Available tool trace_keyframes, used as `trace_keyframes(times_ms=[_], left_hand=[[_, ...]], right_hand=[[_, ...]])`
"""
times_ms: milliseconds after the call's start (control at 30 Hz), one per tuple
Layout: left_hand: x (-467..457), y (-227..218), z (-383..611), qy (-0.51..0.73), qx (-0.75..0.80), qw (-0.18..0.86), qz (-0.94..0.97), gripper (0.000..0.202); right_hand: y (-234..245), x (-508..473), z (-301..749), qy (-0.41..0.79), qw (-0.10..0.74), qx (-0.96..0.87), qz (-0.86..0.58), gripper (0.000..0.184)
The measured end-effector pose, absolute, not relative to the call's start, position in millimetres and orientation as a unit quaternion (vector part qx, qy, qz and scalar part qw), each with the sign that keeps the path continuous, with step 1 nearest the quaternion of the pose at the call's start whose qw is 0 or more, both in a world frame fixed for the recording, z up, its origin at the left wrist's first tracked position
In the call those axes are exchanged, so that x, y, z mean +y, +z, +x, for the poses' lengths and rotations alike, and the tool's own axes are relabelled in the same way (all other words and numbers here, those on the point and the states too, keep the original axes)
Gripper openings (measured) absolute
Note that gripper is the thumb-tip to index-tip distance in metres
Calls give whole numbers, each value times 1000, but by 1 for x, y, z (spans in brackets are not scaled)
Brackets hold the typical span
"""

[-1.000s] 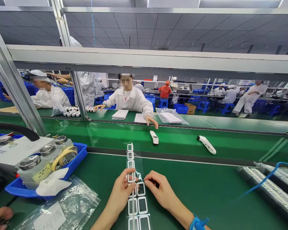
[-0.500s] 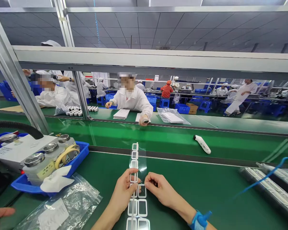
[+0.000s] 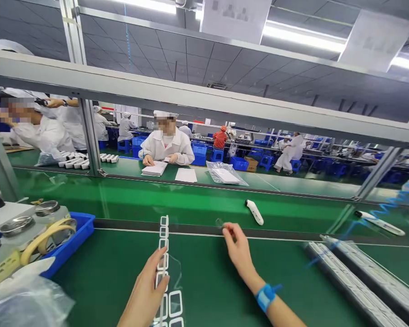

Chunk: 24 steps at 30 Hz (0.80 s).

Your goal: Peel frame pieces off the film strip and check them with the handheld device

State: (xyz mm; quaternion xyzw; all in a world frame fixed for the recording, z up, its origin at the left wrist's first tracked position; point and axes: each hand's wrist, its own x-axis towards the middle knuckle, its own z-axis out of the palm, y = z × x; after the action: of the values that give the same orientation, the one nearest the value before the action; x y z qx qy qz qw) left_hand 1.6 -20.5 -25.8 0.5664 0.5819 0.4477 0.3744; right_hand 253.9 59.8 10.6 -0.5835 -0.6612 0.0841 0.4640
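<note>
head view: left hand is resting, thumb and fingers apart, over a strip of white frames lying on the green table; right hand, well away, is pinching a clear piece.

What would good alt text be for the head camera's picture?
A person's right hand pinches a small clear piece near a green worktop's far edge, while the left hand, thumb and fingers apart, is at a clear sheet of white frames. Beyond are two white handheld devices and a worker in white.
</note>
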Motion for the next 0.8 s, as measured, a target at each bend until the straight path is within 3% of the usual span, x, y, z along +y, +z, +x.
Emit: trace_keyframes(times_ms=[100,200,433,633,800], left_hand=[[-24,-27,4,443,604,297,592,54],[-27,-23,8,440,614,284,590,51],[-21,-17,0,459,615,266,584,39],[-19,-7,5,547,555,367,509,39],[-32,10,12,645,480,518,292,49]], right_hand=[[16,102,308,11,455,-582,-674,39],[23,127,350,5,425,-523,-739,56],[17,139,348,81,421,-511,-745,64],[1,72,236,133,470,-695,-527,57],[-1,-5,150,-30,409,-883,-228,47]])
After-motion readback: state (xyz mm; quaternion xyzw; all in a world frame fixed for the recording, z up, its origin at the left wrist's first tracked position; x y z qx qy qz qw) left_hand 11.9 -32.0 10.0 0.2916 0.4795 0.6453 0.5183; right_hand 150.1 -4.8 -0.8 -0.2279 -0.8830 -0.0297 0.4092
